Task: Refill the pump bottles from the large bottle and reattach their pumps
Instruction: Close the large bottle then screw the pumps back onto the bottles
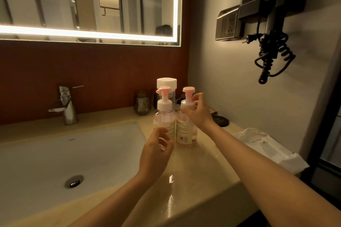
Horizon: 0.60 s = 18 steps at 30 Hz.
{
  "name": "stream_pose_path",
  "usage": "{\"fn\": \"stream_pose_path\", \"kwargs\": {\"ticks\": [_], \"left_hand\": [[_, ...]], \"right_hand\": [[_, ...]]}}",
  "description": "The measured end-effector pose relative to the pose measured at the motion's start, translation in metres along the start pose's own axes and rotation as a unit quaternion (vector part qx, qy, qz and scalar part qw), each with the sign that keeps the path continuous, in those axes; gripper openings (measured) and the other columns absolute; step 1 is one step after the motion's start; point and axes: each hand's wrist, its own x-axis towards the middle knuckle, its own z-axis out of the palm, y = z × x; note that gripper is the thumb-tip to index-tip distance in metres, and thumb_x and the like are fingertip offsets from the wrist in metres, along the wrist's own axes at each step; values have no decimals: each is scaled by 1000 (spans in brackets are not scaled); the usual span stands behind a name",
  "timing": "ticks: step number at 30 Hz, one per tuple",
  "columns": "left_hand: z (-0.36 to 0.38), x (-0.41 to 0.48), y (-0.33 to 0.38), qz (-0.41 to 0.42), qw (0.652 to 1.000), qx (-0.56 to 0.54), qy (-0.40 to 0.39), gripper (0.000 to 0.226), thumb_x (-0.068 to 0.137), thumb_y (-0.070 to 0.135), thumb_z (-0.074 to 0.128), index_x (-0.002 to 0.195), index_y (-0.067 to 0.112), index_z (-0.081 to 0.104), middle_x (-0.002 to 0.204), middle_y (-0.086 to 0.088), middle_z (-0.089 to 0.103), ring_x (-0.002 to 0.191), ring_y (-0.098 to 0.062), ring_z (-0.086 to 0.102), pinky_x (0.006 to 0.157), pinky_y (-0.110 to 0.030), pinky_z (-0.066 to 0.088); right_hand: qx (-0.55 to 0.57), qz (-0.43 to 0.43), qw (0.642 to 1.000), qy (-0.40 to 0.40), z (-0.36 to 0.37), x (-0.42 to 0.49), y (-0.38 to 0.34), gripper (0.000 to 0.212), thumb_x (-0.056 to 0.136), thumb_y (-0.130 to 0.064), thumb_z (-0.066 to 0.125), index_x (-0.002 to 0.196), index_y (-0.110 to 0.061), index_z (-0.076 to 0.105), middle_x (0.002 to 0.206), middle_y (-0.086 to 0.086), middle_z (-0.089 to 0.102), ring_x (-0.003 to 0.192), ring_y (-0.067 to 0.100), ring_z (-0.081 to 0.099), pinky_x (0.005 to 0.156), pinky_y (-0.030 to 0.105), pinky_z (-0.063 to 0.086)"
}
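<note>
Two pump bottles stand touching, side by side, on the worktop (203, 171), right of the sink (55, 153) and toward the back edge near the wall corner. Large bottle (166, 82), white cap on, stands just behind them. Both pumps are seated and both bodies show pale liquid. Left hand (156, 151) has its fingers wrapped round the lower body of the left pump bottle (165, 116), probably to steady it upright beside its neighbour. Right hand (198, 112) pinches the white collar (186, 105) of the right pump bottle (182, 129) between thumb and fingertips, which reads as tightening the pump. Judgement: refill looks done and the task is near its end.
</note>
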Motion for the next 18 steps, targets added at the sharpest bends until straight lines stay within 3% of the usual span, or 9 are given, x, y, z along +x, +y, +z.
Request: {"fn": "stream_pose_path", "kwargs": {"ticks": [3,7,10,12,14,16,18], "left_hand": [[-4,-1,-1,-30,999,-11,-22,34,83,19,65,107,24,43,93,8,55,84,-7,58,70,-21,52],[-2,-2,3,-84,994,-59,-48,51,77,23,71,117,24,39,106,7,52,94,-4,55,69,-15,48],[4,-4,11,-103,984,-120,-76,73,71,21,76,127,28,30,116,12,45,105,-3,47,81,-16,46],[10,-7,14,-120,976,-157,-96,82,70,20,78,132,31,26,123,9,45,112,-8,46,93,-30,46],[17,-8,16,-135,972,-170,-93,78,69,17,78,127,33,27,126,5,48,116,-15,49,97,-40,45],[22,-7,18,-139,973,-167,-77,73,70,15,78,122,32,29,121,4,51,114,-18,52,95,-40,46],[25,-4,19,-136,977,-151,-67,71,69,14,78,119,32,30,117,6,51,110,-16,52,94,-40,46]], "right_hand": [[-22,-13,1000,0,-3,-10,-4,45,85,-31,61,117,-17,33,112,5,54,94,21,58,81,36,53],[-6,-44,999,-26,-12,-32,-13,40,84,-27,63,109,-18,34,105,5,53,91,22,58,76,32,53],[23,-70,995,-68,-16,-54,-23,44,87,-26,60,123,-19,35,108,-1,52,93,15,55,70,17,47],[48,-64,988,-129,-19,-67,-33,50,89,-27,57,133,-23,32,113,-6,49,97,10,52,68,11,42],[64,-52,982,-172,-21,-74,-45,53,90,-30,54,137,-25,30,113,-11,45,98,6,48,72,13,42],[58,-39,982,-175,-23,-76,-54,51,90,-35,51,137,-23,33,113,-11,45,99,5,46,77,16,41],[56,-32,984,-168,-22,-77,-60,45,91,-36,50,132,-19,42,111,-7,52,97,7,49,72,14,42]]}}
